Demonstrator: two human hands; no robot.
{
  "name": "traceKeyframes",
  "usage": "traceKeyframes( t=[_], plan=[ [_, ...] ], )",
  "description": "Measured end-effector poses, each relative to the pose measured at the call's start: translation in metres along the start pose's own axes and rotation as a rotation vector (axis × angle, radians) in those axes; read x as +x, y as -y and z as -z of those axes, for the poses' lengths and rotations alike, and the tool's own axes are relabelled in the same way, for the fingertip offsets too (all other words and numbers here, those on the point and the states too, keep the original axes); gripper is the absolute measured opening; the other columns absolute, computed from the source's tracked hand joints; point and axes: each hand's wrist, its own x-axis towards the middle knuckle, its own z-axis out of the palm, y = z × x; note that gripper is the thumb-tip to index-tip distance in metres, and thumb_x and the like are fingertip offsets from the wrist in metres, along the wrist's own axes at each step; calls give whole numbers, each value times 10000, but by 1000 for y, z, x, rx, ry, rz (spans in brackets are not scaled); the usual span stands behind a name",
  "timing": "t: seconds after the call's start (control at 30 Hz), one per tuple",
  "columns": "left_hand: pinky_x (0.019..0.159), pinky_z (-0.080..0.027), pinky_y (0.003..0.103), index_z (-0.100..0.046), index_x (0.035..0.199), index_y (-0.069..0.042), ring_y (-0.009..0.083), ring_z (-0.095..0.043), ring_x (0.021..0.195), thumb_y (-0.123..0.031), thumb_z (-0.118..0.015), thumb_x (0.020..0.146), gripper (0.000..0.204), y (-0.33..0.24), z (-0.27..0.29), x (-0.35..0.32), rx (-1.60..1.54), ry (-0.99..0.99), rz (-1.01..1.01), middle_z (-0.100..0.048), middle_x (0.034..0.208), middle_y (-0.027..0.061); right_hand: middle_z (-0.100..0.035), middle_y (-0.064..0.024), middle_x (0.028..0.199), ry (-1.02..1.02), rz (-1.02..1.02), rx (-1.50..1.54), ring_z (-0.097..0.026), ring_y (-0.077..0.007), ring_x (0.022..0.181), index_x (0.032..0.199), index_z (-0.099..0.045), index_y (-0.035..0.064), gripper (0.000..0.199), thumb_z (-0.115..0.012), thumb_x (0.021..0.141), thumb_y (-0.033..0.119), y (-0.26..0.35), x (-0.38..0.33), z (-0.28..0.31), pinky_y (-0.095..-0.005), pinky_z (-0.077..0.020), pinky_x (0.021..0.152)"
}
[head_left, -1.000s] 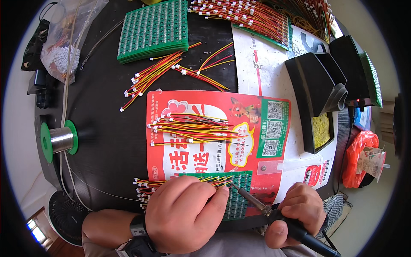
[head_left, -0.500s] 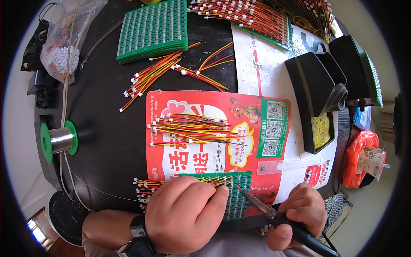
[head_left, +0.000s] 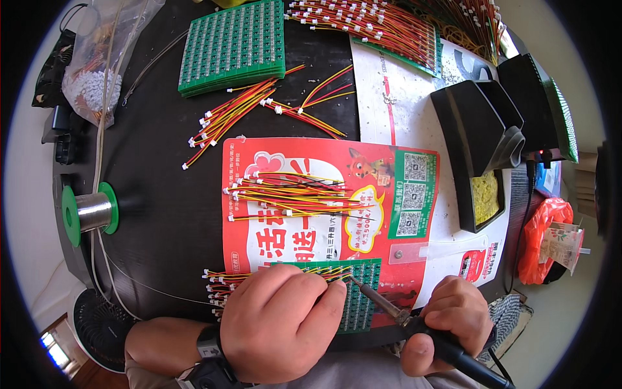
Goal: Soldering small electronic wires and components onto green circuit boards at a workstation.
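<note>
My right hand (head_left: 453,318) is closed round the black handle of a soldering iron (head_left: 382,301). The iron's tip points up and left, close to the wire ends on a green circuit board (head_left: 363,305). Over the left part of that board lies my left hand (head_left: 282,324), with thumb and forefinger pinched near the iron tip. A thin wire seems to be in the pinch, though the fingers mostly hide it. Red, yellow and black wires with white connectors (head_left: 223,277) stick out left of this hand and run beneath it.
On a red printed sheet (head_left: 311,155) lies a wire bundle (head_left: 291,198). Behind are loose wires (head_left: 227,117), stacked green boards (head_left: 233,48) and a wired board (head_left: 389,32). A solder spool (head_left: 94,212) stands left; right, an iron stand (head_left: 476,129) with yellow sponge (head_left: 487,198).
The soldering iron's tip has shifted slightly left and up, closer to my left fingertips. My left hand stays in nearly the same place.
</note>
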Motion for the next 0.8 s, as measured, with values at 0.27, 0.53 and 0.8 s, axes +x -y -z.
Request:
traceKeyframes(
  t=[0.27,0.53,0.8],
  plan=[
    [529,-465,348,-746,930,38,244,-582,609,93,-745,635,300,4,-3,-5,-25,-24,-6,-612,797,84,-511,-21,636,-134,11,-9,-492,-127,518,916,-540,53,293,-727,839,266,1,-4,-8,-288,-369,489],
    [530,-468,345,-747,928,34,242,-583,608,93,-748,641,292,0,0,1,0,-3,-11,-612,794,81,-512,-25,626,-101,21,-14,-485,-122,507,903,-540,41,276,-712,820,241,0,-3,-6,-274,-363,482],
    [533,-465,346,-752,914,27,239,-579,612,89,-752,641,280,1,0,1,7,-20,-3,-606,789,73,-499,-23,607,-61,-3,6,-474,-122,478,877,-548,31,257,-706,816,224,1,-1,-4,-272,-350,460]
  ],
)
